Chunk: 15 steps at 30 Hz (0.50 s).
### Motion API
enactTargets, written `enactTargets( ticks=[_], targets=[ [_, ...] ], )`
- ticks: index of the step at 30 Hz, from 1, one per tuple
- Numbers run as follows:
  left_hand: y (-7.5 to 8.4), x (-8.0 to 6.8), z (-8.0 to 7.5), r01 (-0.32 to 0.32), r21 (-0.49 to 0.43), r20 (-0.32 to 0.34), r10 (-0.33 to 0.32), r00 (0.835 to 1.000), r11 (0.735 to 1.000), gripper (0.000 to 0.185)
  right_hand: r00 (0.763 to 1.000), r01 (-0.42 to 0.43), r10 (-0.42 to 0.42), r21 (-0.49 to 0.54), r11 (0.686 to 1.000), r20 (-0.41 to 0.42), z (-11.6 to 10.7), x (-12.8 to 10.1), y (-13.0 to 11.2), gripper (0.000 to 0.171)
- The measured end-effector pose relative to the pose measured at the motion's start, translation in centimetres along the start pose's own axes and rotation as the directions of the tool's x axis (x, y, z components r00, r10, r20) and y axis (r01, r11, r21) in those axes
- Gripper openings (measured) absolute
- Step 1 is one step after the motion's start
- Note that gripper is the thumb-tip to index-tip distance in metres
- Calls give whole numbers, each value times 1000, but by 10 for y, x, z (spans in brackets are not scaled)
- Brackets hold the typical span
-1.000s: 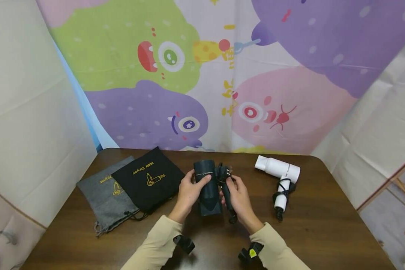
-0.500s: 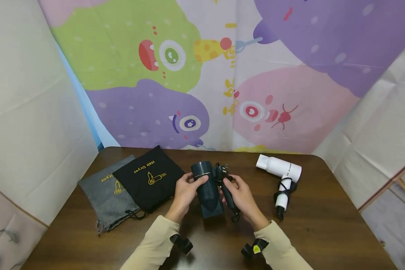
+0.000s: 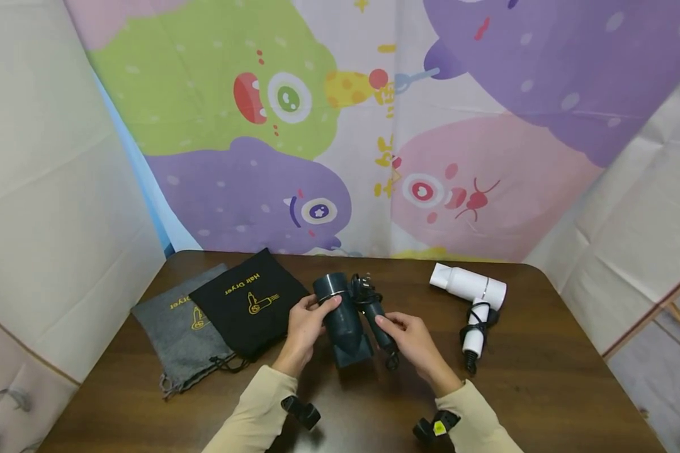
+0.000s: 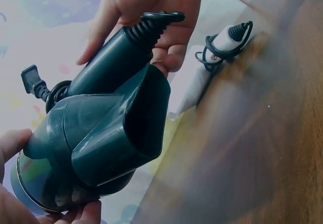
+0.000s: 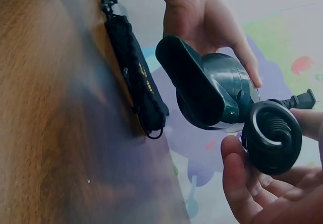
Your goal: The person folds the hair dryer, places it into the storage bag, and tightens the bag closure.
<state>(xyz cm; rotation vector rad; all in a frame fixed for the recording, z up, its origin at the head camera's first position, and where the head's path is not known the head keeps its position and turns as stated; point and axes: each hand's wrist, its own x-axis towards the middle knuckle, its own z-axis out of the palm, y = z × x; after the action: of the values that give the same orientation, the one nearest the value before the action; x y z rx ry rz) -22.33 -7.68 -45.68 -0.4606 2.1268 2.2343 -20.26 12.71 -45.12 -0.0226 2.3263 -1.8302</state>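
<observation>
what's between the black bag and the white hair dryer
The left hand and right hand, together holding the dark hair dryer, as the head view shows.

left forearm [image 3: 255, 409] and right forearm [image 3: 481, 418], both sleeved, angled inward. left grip [image 3: 301, 330] engaged: thumb on top, fingers curled beneath. right grip [image 3: 412, 340] engaged: thumb above, fingers bent below. grips apart, roughly level.

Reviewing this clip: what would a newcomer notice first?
Probably the cartoon-print backdrop rising behind the table. Then the dark green hair dryer at center, held by the left hand and right hand; the white hair dryer lies at right, the black drawstring pouch at left.
</observation>
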Motion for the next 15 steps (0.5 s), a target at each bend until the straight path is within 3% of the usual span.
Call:
enactTargets(
  ticks=[7,15],
  targets=[
    [-1,2,1,15,-27,-19,-15,1000,1000,69,998,0,-1,22,1000,65,0,-2,3,43],
    [-5,3,-1,30,3,56,-30,998,1000,74,999,-13,9,86,996,46,4,-3,3,43]
  ],
)
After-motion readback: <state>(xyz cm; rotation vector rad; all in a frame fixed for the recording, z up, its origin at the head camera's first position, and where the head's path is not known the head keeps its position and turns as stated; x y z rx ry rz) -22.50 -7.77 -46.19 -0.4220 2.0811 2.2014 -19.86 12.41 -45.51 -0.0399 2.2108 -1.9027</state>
